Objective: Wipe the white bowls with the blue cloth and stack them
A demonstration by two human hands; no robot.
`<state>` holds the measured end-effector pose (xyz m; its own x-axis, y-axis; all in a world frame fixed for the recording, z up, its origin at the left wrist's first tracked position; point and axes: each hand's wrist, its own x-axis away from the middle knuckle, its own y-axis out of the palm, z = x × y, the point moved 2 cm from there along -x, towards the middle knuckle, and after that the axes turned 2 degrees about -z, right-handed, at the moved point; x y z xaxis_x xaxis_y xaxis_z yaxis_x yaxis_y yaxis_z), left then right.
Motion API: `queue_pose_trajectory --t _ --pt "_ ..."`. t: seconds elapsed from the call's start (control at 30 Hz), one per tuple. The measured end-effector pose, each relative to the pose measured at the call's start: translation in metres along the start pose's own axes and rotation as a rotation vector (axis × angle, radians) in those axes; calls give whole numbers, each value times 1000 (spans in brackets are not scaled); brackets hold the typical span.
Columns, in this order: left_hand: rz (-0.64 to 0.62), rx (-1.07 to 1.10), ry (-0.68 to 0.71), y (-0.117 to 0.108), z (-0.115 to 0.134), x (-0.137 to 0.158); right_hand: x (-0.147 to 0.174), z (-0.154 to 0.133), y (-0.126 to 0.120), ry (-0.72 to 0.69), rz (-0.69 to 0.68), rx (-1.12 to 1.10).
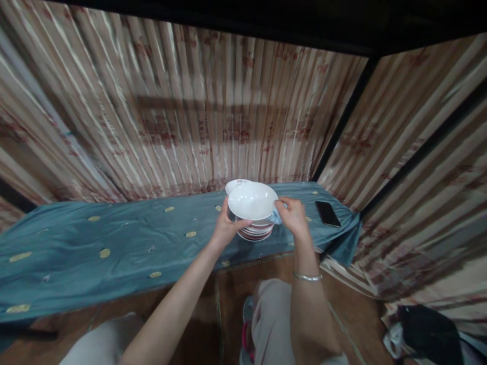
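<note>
Head view: landmark = the low bench draped in teal cloth w/ gold oval spots (pixel 114 238), running left to right in front of a striped beige-and-red curtain wall (pixel 198 111)

Toward the right end of the bench top sits a stack of white bowls w/ red-striped rims (pixel 255 232). Just above that stack, a shallow round white ceramic bowl (pixel 252 201) is held tilted, its hollow facing the camera. Behind it, touching or nearly so, the rim of another white bowl w/ a reddish pattern (pixel 236 184) peeks out; can't tell what it rests on

Left hand (pixel 227 228): fingers curled onto the white bowl's left lower edge, thumb across the front rim, gripping it, over the bench's front part beside the stack

Right hand (pixel 293 215): closed round a small light-blue cloth (pixel 276 217), pressed against the bowl's right edge; silver bangle (pixel 307 277) on that wrist, which hangs past the bench's front edge

Further right on the bench, well apart from the stack, a black smartphone (pixel 327 213) lies flat, screen dark, near the bench's right end

Below the bench's front edge: brown wooden floor (pixel 224 299), the person's knees in pale trousers (pixel 272 314), a bit of pink-soled shoe. Off the bench's right end, low on the floor, a black bag (pixel 429 332)
</note>
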<state>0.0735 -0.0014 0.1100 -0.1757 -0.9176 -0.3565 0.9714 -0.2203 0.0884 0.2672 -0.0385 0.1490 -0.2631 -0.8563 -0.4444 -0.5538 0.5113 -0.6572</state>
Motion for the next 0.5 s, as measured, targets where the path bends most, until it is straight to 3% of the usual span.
queue_pose_trajectory --t 0.2,0.5 --pt "-18 -74 -25 14 -22 -10 -3 37 7 90 -57 7" --pt "-17 -94 -29 13 -40 -17 -6 48 21 101 -146 69"
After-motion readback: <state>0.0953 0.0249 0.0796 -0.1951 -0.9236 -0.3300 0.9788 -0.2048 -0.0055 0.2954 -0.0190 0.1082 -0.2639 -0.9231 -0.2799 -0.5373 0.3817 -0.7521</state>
